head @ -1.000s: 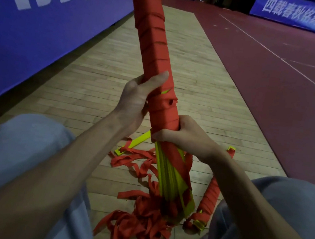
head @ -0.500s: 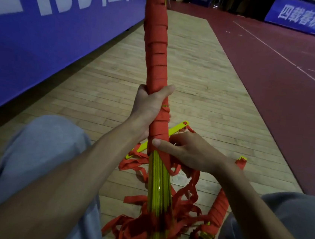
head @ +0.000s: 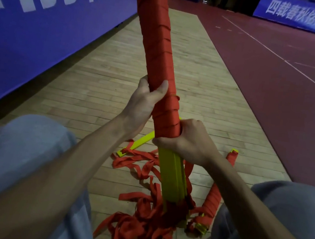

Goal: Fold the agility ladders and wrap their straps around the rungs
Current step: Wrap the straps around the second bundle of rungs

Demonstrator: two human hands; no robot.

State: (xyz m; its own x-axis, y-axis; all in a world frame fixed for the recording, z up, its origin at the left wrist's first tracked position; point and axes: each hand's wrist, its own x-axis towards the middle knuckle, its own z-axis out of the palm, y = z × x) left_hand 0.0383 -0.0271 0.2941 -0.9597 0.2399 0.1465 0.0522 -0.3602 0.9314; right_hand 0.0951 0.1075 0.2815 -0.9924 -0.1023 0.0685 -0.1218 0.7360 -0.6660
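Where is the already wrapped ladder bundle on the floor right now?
The wrapped bundle lies on the wooden floor at lower right of the head view, beside the right knee, partly behind the right forearm, right of the loose straps.

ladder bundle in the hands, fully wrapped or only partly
Partly wrapped. The red strap winds down to the right hand; below it the yellow rungs are bare and leftover strap lies loose.
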